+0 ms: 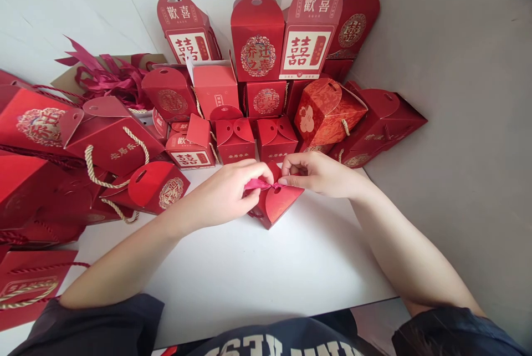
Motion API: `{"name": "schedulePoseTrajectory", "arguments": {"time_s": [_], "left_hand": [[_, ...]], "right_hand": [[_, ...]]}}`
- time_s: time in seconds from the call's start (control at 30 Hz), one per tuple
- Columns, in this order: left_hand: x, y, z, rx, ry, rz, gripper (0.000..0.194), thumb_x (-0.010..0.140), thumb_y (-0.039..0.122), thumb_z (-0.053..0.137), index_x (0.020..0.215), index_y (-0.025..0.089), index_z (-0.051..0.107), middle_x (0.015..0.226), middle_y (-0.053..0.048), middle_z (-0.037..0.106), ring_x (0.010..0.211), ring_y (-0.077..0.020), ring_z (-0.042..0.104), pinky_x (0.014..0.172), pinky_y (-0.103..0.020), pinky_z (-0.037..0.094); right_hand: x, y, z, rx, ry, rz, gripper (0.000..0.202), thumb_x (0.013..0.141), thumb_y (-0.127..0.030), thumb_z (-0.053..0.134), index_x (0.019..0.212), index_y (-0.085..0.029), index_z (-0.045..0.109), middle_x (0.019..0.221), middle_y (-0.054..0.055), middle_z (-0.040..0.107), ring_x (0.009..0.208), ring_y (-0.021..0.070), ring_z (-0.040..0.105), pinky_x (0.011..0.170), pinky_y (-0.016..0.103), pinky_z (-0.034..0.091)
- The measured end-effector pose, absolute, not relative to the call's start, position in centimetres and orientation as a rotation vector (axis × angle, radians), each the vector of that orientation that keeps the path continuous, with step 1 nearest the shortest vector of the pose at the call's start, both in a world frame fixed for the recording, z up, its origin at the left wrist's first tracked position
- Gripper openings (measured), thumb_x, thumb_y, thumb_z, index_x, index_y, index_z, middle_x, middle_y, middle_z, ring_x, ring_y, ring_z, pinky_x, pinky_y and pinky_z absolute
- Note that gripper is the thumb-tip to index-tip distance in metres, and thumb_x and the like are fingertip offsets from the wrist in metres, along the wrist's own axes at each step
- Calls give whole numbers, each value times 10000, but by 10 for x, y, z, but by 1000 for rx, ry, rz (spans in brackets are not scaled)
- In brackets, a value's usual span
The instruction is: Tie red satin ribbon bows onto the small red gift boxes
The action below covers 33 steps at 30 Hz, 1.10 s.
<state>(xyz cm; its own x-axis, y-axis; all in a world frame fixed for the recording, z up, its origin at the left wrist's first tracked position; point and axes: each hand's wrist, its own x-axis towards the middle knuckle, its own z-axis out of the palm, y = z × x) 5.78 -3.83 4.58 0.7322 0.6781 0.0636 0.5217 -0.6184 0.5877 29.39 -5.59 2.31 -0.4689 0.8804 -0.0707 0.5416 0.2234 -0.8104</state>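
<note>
A small red box (277,204) stands on the white table, one corner turned toward me, its curved top flaps folded together. A magenta ribbon (257,184) runs across its top and is gathered at the middle. My left hand (233,188) pinches the ribbon's left part between thumb and fingers, over the box's left side. My right hand (318,174) has its thumb and index finger together at the ribbon on the right of the gathered spot. The hands are a short way apart.
Many red boxes stand behind, such as an orange-red one (328,109) and a tall one (257,40). Others with rope handles, like a dark red box (112,137), crowd the left. Loose magenta ribbons (110,79) lie in a container (66,80). A grey wall (436,67) borders the right.
</note>
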Motion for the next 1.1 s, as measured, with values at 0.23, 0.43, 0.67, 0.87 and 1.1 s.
{"name": "schedulePoseTrajectory", "arguments": {"time_s": [0.23, 0.43, 0.67, 0.87, 1.1], "left_hand": [[59, -37, 39, 2670, 910, 404, 211, 951, 320, 503, 930, 202, 678, 934, -24, 626, 783, -151, 614, 727, -267, 443], [63, -34, 38, 2597, 945, 406, 257, 962, 333, 461, 850, 174, 629, 810, -14, 607, 749, -149, 582, 681, -262, 427], [60, -33, 39, 2549, 883, 336, 102, 876, 231, 540, 964, 210, 586, 717, 31, 566, 618, -120, 509, 588, -244, 397], [63, -34, 37, 2540, 916, 399, 99, 873, 217, 529, 855, 199, 625, 757, 9, 616, 662, -134, 554, 638, -261, 432], [67, -35, 36, 2472, 967, 396, 173, 918, 262, 485, 869, 201, 639, 749, 12, 648, 669, -139, 577, 625, -249, 419]], "right_hand": [[294, -56, 24, -1300, -2090, 1122, 226, 889, -397, 565, 799, -189, 557, 666, -28, 515, 595, 107, 413, 560, 240, 326], [294, -56, 24, -1315, -2105, 1108, 220, 891, -390, 566, 800, -190, 559, 663, -32, 515, 591, 104, 408, 557, 238, 327], [292, -59, 26, -1205, -2139, 1020, 188, 925, -376, 525, 878, -196, 557, 655, -40, 502, 571, 99, 418, 555, 229, 336], [288, -64, 28, -1134, -2310, 817, 57, 902, -238, 526, 914, -208, 573, 600, -62, 467, 516, 91, 388, 547, 225, 323], [282, -66, 26, -1208, -2355, 716, 40, 870, -221, 547, 853, -205, 579, 618, -54, 515, 510, 85, 388, 543, 231, 297]]}}
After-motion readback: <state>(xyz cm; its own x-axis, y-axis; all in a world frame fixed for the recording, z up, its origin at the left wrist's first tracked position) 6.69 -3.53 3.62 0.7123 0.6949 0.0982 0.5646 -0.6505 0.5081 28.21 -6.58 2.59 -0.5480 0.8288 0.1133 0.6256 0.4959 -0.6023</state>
